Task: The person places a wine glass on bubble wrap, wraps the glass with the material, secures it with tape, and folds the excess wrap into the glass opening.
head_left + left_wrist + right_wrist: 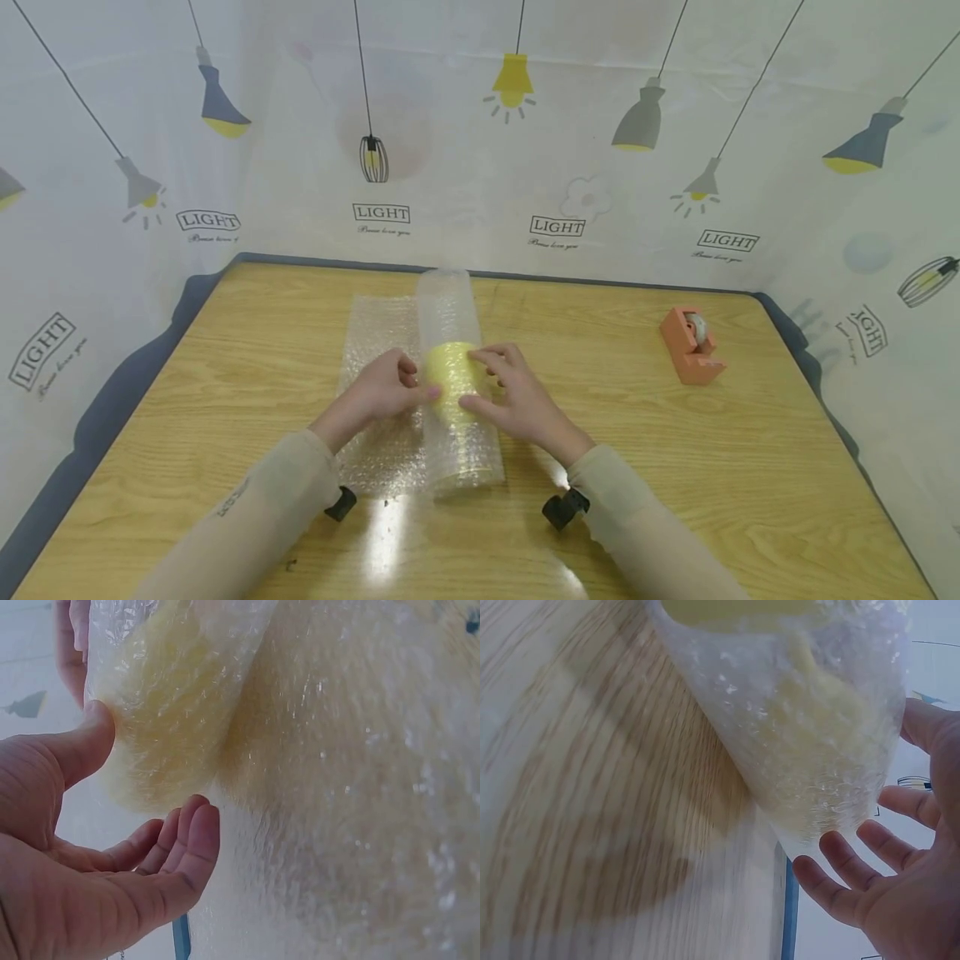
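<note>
A sheet of bubble wrap [382, 333] is partly rolled around a yellow, rounded object [450, 375], which shows through the layers; its exact kind is hard to tell. On the roll's left side, the thumb of my left hand [378, 387] presses against the wrap. That hand's other fingers bend loosely beside it, holding nothing in the left wrist view. My right hand [521, 400] touches the roll from the right with thumb and fingertips, its fingers spread. Seen from the right wrist, the wrapped roll [817, 735] has a yellow part at its end.
An orange tape dispenser [690, 346] with a roll of tape stands at the right of the wooden table [637, 458]. A pale backdrop [465, 183] printed with lamps surrounds the table's back and sides. The flat part of the wrap extends left of the roll.
</note>
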The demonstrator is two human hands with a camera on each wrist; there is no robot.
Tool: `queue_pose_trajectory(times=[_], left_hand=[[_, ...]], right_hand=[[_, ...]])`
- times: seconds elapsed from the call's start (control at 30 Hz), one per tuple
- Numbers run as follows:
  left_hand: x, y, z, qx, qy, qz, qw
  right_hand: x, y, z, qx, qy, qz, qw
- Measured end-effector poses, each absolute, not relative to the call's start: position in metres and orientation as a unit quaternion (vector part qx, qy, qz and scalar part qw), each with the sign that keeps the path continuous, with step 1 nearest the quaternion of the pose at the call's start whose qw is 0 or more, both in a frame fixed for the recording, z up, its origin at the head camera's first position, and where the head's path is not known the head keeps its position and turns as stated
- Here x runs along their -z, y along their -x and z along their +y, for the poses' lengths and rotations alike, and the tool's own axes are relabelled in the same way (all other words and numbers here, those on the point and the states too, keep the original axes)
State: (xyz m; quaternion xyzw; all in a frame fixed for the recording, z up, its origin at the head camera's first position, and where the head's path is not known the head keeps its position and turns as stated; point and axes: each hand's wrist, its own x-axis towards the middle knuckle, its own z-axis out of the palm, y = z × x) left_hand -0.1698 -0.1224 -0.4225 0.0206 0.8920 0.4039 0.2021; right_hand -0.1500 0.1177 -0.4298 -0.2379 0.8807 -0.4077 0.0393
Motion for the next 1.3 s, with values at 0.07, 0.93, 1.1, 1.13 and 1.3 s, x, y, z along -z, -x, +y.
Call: queue_pose_trajectory(times=[0.07,0.93,1.1,1.13,1.3], left_hand=[[0.423,0.169,-0.123,-0.411,-0.023,0.892,0.189],[0.413,0.163,-0.136,-0.43,-0.075,0.88,0.185],[0.411,0.162,-0.135,-0.422,-0.061,0.883,0.197],[0.411,0.162,-0.135,-0.418,-0.057,0.884,0.2],[0.413,0.163,-0.133,-0.405,-0.049,0.888,0.211]], right_hand=[[0.43,0.15,0.117,0.408,0.24,0.88,0.04],[0.437,0.155,0.113,0.454,0.255,0.854,0.014],[0.437,0.155,0.113,0.442,0.211,0.87,0.057],[0.437,0.155,0.113,0.439,0.208,0.872,0.063],[0.438,0.156,0.115,0.43,0.21,0.874,0.082]])
